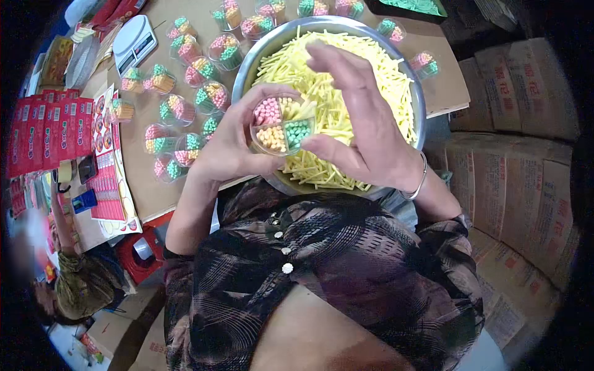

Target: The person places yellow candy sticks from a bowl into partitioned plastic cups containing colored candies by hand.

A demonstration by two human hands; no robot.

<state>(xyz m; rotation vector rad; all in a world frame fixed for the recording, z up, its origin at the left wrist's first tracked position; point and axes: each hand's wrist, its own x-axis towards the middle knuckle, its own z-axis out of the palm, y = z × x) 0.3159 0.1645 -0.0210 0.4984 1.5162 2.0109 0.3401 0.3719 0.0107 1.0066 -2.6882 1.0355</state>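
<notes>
My left hand is wrapped around a clear round cup split into four sections. Pink, orange and green sticks fill three of them, and some yellow sticks lie in the upper right one. My right hand is raised beside the cup with its fingers and thumb apart. The thumb tip is close to the cup's green section; I cannot tell whether it touches. Beneath both hands is a big metal basin heaped with loose yellow sticks.
Several filled cups stand on the cardboard-covered table left of and behind the basin. A white scale is at the back left, near red printed packets. Cardboard boxes are stacked right. Another person's sleeve shows lower left.
</notes>
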